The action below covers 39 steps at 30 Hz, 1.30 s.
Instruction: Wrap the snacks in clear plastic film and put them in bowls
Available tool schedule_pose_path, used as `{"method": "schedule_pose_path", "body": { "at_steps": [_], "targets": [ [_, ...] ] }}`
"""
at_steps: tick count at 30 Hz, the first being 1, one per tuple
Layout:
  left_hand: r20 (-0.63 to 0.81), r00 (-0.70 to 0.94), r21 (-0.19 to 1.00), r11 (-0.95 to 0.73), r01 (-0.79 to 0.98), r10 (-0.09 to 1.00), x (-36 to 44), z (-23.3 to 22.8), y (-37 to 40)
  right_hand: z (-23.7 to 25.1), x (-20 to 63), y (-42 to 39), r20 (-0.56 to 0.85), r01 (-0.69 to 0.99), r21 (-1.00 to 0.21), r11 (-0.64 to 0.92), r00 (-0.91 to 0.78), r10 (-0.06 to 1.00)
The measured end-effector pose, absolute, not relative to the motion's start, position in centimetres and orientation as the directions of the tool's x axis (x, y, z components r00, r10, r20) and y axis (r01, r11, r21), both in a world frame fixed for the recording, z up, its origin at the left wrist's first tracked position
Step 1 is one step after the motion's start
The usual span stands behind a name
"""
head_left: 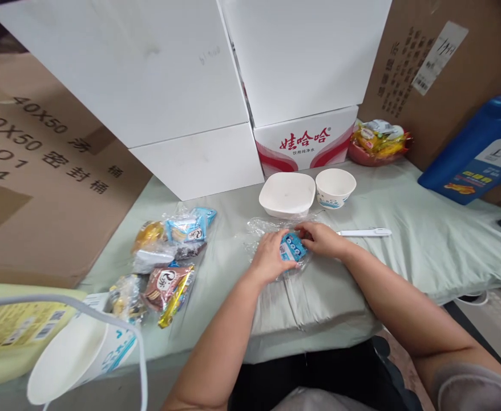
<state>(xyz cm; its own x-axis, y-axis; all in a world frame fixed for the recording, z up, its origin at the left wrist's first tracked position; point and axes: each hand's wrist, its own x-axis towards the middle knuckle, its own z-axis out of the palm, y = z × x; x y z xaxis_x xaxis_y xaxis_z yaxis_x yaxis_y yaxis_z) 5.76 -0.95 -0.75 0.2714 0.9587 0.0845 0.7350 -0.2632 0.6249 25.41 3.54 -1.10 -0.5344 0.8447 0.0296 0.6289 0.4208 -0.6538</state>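
At the middle of the cloth-covered surface, my left hand (pixel 270 255) grips a small blue snack packet (pixel 292 246) between thumb and fingers. My right hand (pixel 319 238) has its fingers curled and pinched at the packet's right edge. A clear plastic bag (pixel 259 228) lies crumpled under and around both hands. Just beyond them stand a white square bowl (pixel 287 193) and a round paper cup (pixel 336 187). To the right of my right hand lies a white plastic-handled tool, perhaps a utility knife (pixel 366 233).
Several wrapped snacks (pixel 165 288) lie to the left. A big paper cup (pixel 75 354) and a grey cable (pixel 141 354) are at the near left. White boxes (pixel 190 165) stand behind. A snack-filled red bowl (pixel 374 154) and a blue bottle (pixel 473 154) are at the right.
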Motion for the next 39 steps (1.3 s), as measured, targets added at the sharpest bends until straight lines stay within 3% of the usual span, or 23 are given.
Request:
{"method": "schedule_pose_path", "body": {
  "at_steps": [4,10,14,20,24,27,31,39],
  "targets": [
    [0.059,0.255,0.649,-0.231,0.725,0.965,5.7,-1.1,-0.8,-1.1,25.4,3.4,0.018,0.654,-0.595,0.468,-0.571,0.821],
    [0.027,0.272,0.639,-0.226,0.735,0.962,5.6,-0.7,-0.9,-1.5,25.6,3.8,0.035,0.425,-0.829,0.364,-0.61,0.792],
    [0.001,0.289,0.613,-0.228,0.757,0.957,5.3,-0.2,-1.2,-1.7,25.6,4.2,-0.083,0.391,-0.903,0.18,-0.567,0.82],
    [0.025,0.344,0.493,-0.311,0.813,0.939,4.8,-0.7,-1.5,-1.0,25.9,3.9,-0.088,0.456,-0.836,0.304,-0.659,0.747],
    [0.055,0.392,0.468,-0.37,0.802,0.918,5.1,-0.2,-1.7,-1.4,25.8,3.9,-0.133,0.342,-0.925,0.166,-0.7,0.701],
    [0.139,0.412,0.417,-0.431,0.8,0.9,5.6,0.6,-2.7,-1.7,25.8,4.2,-0.167,0.346,-0.934,0.088,-0.64,0.75],
    [0.224,0.403,0.406,-0.461,0.789,0.887,5.8,0.8,-5.3,-1.5,25.7,4.3,-0.148,0.464,-0.868,0.177,-0.581,0.8],
    [0.04,0.329,0.49,-0.306,0.816,0.943,5.7,0.1,-6.8,-0.5,25.5,3.7,-0.132,0.56,-0.778,0.285,-0.589,0.798]
  ]
}}
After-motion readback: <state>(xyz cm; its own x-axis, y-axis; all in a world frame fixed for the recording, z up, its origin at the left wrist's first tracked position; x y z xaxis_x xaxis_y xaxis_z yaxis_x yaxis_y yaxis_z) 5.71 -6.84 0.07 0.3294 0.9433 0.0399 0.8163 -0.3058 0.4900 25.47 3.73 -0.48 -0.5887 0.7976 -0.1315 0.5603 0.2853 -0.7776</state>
